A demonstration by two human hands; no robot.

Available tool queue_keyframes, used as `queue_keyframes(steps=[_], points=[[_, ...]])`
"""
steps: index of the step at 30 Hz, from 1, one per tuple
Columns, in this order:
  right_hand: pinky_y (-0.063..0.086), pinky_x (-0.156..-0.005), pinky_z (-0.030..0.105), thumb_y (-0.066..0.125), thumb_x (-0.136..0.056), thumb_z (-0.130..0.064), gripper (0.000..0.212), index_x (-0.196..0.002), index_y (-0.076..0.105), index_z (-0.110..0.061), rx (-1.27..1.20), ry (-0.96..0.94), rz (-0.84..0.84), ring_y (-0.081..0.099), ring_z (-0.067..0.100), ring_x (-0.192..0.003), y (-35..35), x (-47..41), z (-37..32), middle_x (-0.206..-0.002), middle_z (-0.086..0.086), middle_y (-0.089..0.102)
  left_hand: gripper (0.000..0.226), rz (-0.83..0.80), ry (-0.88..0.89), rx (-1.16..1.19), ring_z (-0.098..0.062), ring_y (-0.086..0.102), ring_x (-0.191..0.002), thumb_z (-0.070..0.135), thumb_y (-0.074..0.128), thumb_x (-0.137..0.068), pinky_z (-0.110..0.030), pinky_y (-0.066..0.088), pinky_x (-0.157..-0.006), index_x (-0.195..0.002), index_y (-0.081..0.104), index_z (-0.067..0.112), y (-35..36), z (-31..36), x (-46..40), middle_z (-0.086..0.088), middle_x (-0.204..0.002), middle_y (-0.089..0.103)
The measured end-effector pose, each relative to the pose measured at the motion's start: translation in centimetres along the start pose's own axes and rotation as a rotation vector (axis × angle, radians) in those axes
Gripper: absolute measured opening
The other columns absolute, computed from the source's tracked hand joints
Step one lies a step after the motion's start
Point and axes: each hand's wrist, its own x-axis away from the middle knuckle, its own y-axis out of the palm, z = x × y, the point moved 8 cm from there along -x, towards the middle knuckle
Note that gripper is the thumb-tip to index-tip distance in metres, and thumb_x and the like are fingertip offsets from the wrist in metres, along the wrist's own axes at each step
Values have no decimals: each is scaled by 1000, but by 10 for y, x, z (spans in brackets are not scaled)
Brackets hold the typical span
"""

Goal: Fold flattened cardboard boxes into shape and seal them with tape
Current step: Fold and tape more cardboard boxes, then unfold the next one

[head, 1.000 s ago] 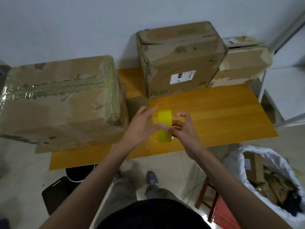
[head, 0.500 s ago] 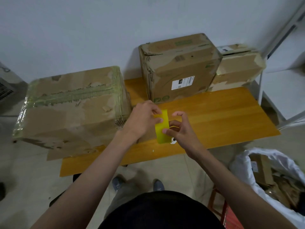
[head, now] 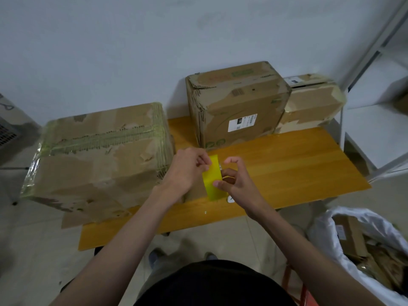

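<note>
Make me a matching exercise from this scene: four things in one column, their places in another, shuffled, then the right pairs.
Things:
1. yellow tape roll
2. box wrapped in clear tape
3. box with the white label
4. white bag of cardboard scraps

Places:
A. on the floor, at the lower right
B. on the table's left end
C. between the left hand and the right hand
D. at the table's back edge, by the wall

Pairs: 1-C, 2-B, 3-D, 4-A

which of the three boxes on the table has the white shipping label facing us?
The middle box, standing against the wall. The large box on the left shows yellowish tape instead; the small box on the right shows no such label on its front.
</note>
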Motion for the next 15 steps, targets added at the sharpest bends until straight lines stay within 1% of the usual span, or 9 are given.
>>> queue_keyframes(steps=[2,4,6,7,9,11,13,15], points=[[51,-71,35,70,-88,-1,48,-118,36,-18,17,-13,12,65,22,-84,0,0,-2,-99,11,73,23,-28,23,-31,-7,62,-72,2,66,-88,-29,52,-74,-93,57,23,4,0,-1,11,-73,62],[52,-70,37,68,-89,-2,47,-118,36,-19,42,-37,29,66,27,-84,-1,0,-4,-97,9,73,32,-75,52,-54,-16,61,-76,1,58,-89,-34,51,-71,-101,41,24,12,1,1,3,-80,63],[52,-70,46,68,-89,-4,46,-118,37,-22,103,-64,66,65,34,-83,-3,0,-4,-93,10,73,41,-122,77,-85,-20,58,-75,0,55,-88,-38,50,-68,-100,29,28,20,4,3,-2,-83,60],[52,-71,48,68,-89,-5,46,-118,38,-24,139,-70,88,64,35,-81,-4,-1,-4,-92,9,72,43,-140,86,-98,-21,57,-73,-1,54,-88,-42,50,-68,-99,26,30,24,6,4,-3,-82,59],[52,-71,50,68,-89,-8,46,-119,39,-28,201,-77,125,63,30,-76,-4,-3,-2,-90,9,71,44,-159,93,-100,-21,56,-71,-3,54,-88,-45,51,-67,-100,26,29,27,9,5,-3,-80,58],[51,-70,48,67,-90,-9,43,-120,42,-27,266,-85,158,63,28,-78,-5,-7,0,-92,10,69,40,-169,103,-66,-21,55,-69,-4,52,-88,-43,49,-65,-103,29,25,31,12,6,-1,-78,56],[49,-70,41,66,-92,-12,34,-118,47,-24,301,-82,207,61,25,-80,-12,-10,1,-96,8,68,36,-178,135,-37,-20,52,-67,-6,49,-88,-39,44,-62,-105,32,20,33,19,7,-1,-76,55],[43,-69,35,64,-94,-14,19,-107,52,-20,297,-86,231,56,16,-78,-19,-10,1,-90,3,64,32,-164,154,-8,-22,51,-68,-8,48,-89,-37,42,-62,-106,34,14,32,25,6,-4,-77,55]])
